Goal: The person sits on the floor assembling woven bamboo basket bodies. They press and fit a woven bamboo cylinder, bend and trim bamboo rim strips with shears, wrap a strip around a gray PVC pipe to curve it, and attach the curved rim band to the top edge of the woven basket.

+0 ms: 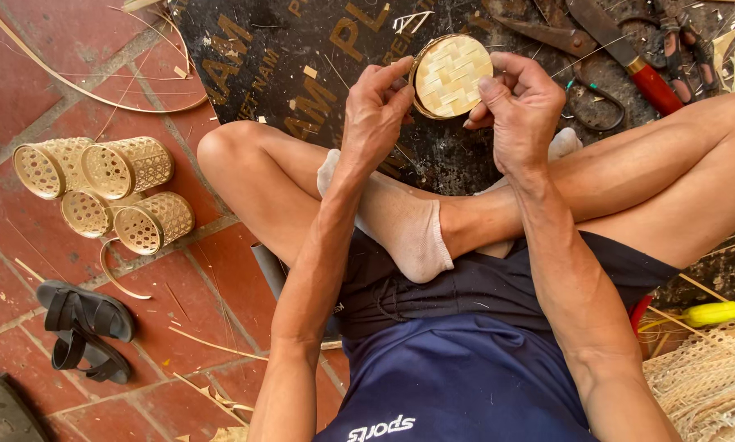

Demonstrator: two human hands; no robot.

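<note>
Seated person, legs crossed, white socks on both feet, dark blue shorts and shirt. Both hands are raised over the shins and meet on one item: a small round woven bamboo lid [450, 75], pale yellow, with a darker rim band.

Left hand [376, 110]: grip narrow, thumb and forefinger pinched on the left edge of the woven bamboo lid. Right hand [519, 102]: grip closed on the right edge, thumb lying over the rim, remaining fingers curled behind. The lid's woven face is turned toward the camera and sits between the two hands, above a dark printed mat [302, 65] spread on the floor.

Surroundings: on the mat beyond the right hand lie metal shears [547, 33] and a red-handled knife [629, 57], near the lid but not touching it. Thin bamboo slivers are scattered over the mat. To the left, on the red tiled floor [24, 82], four small cylindrical woven baskets [105, 192] lie on their sides, clustered and touching, well apart from the hands. A curved bamboo strip [114, 274] lies just beside them. A pair of black sandals [85, 327] sits nearer the lower left. A yellow-handled tool [711, 313] and loose woven matting [703, 381] lie at lower right.

Obstructions: the right knee partly hides the tools; nothing covers the lid's face.
</note>
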